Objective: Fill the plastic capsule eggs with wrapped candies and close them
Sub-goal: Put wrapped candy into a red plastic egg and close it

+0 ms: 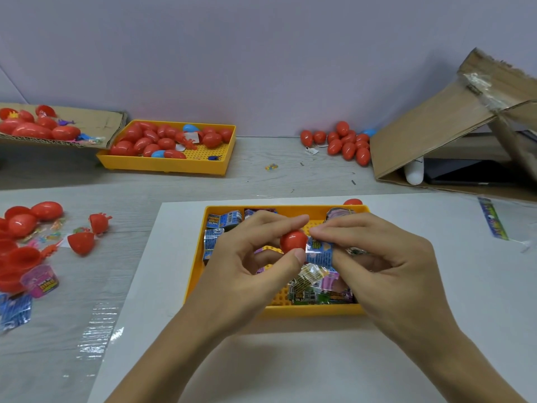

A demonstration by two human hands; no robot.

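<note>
**Stuffing a candy into a red egg half**

Step in hand, as I judge it: feeding a wrapped candy point(319, 253) into the open side of the red egg half point(293, 241). To do it well — fold the loose wrapper ends in first so nothing sticks out past the rim, or the other half likely won't snap on. Push with fingertips, not the whole hand; keep the egg's opening turned toward the candy. The wrapper looks crinkly and springy, so it may pop back out; hold it down before reaching for the mating half.

Left hand point(255, 257): fingers curled, gripping the egg half between thumb below and forefingers above, palm turned inward. Right hand point(374, 257): pinching the blue-wrapped candy at its edge, fingertips touching the egg's rim, wrist angled in from the right. Both hands hover over the near yellow tray point(290, 311), which holds more wrapped candies. Cannot tell how deep the candy sits inside — the fingers hide the opening.

Elsewhere: a far tray point(200, 167) of closed red eggs, a loose pile of eggs point(347, 144) by the cardboard box point(436, 132), and open halves point(81, 242) on the table at left — plenty still to fill.
</note>
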